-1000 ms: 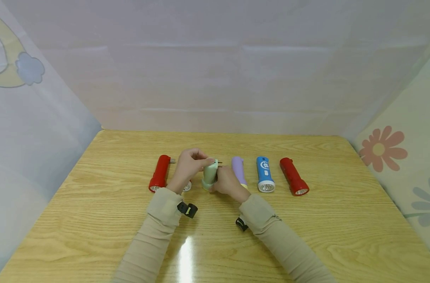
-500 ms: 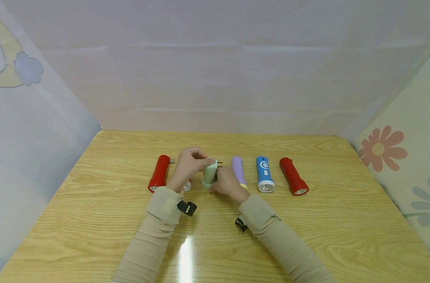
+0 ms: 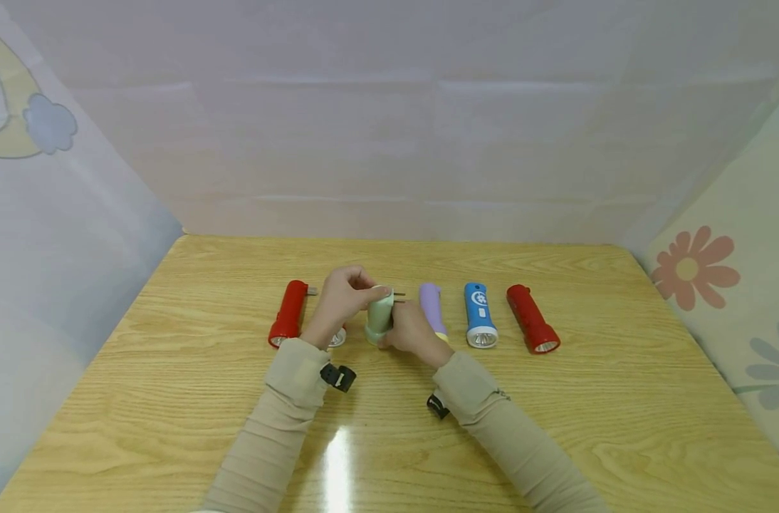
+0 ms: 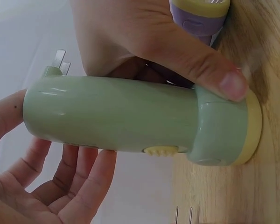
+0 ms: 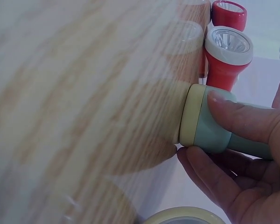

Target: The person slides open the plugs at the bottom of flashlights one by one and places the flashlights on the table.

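A pale green flashlight (image 3: pixel 380 317) stands upright on the table, its yellow-rimmed head down. Near its top end, flat metal plug prongs (image 4: pixel 59 58) stick out toward the right; a yellow switch (image 4: pixel 161 150) shows on its far side in the left wrist view. My left hand (image 3: pixel 343 298) holds the top end, the thumb on it and fingertips against the side. Lower down, my right hand (image 3: pixel 414 329) grips the flashlight's head, the thumb (image 5: pixel 238 112) on one side and fingers on the other. The lens is hidden against the table.
Left of the hands lie a red flashlight (image 3: pixel 290 312) with prongs out and a white-headed red one (image 3: pixel 337 338), mostly behind my left hand. To the right are a partly covered purple flashlight (image 3: pixel 431 306), a blue-and-white one (image 3: pixel 478 310) and another red one (image 3: pixel 532 320).
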`<state>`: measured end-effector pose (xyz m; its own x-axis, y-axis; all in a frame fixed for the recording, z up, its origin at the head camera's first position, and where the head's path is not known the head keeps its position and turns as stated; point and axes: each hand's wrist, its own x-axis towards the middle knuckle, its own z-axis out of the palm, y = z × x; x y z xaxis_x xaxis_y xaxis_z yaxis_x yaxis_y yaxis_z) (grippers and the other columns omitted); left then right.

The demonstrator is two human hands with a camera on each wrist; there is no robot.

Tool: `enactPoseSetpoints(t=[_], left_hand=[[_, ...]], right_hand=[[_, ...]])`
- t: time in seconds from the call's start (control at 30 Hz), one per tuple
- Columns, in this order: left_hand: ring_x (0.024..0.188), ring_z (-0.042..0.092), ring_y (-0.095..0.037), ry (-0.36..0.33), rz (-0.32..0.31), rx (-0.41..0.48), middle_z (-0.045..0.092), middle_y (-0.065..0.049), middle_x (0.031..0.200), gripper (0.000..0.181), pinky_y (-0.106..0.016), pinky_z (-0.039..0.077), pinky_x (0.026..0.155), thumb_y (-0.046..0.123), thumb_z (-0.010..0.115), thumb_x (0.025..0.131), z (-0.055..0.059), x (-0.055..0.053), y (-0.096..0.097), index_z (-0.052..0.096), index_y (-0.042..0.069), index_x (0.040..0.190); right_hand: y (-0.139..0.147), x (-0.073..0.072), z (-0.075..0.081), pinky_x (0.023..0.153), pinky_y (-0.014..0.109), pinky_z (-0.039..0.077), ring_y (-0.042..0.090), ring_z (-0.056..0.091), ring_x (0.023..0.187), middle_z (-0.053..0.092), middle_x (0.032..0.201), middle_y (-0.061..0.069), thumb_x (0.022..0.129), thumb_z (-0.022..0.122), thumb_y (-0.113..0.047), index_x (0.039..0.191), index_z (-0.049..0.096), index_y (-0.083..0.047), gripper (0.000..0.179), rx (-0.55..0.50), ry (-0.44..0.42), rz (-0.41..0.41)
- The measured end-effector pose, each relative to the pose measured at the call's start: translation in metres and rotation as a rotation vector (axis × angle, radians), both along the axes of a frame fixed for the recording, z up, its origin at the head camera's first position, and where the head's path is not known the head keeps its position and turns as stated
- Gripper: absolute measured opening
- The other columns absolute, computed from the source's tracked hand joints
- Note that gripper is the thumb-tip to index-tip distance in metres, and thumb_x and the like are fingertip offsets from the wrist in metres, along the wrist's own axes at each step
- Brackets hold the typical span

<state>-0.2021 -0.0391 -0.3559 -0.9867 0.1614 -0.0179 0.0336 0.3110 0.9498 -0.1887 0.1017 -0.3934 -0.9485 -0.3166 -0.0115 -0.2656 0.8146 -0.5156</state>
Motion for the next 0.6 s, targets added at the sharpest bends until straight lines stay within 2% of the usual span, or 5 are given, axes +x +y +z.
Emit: enactPoseSetpoints(t=[0.17, 0.33, 0.6], left_hand=[[0.076, 0.056, -0.018, 0.058, -0.02, -0.037, 0.061, -0.005, 0.081, 0.018, -0.029, 0.047, 0.066, 0.021, 0.072, 0.079, 0.001, 0.003, -0.001, 0.062, 0.006, 0.08], [0.084, 0.059, -0.019, 0.098, -0.065, -0.006, 0.063, -0.006, 0.089, 0.016, -0.032, 0.048, 0.075, 0.02, 0.068, 0.082, -0.002, 0.004, -0.006, 0.064, 0.005, 0.085], [0.088, 0.059, -0.021, 0.053, -0.158, 0.084, 0.063, -0.01, 0.098, 0.019, -0.04, 0.051, 0.077, 0.018, 0.061, 0.088, -0.007, 0.003, -0.013, 0.063, 0.002, 0.098]], right_hand=[[0.0, -0.001, 0.0, 0.075, 0.034, 0.05, 0.025, 0.061, 0.082, 0.065, 0.088, 0.013, 0.06, 0.086, -0.013, 0.098, 0.062, 0.005, 0.049, 0.002, 0.016, 0.007], [0.001, -0.001, -0.001, 0.076, 0.035, 0.049, 0.026, 0.061, 0.084, 0.065, 0.089, 0.014, 0.059, 0.086, -0.012, 0.1, 0.06, 0.005, 0.051, -0.008, 0.023, 0.013], [0.002, 0.001, -0.002, 0.076, 0.036, 0.049, 0.026, 0.061, 0.084, 0.065, 0.09, 0.015, 0.059, 0.086, -0.012, 0.099, 0.061, 0.005, 0.05, -0.03, 0.019, 0.007]])
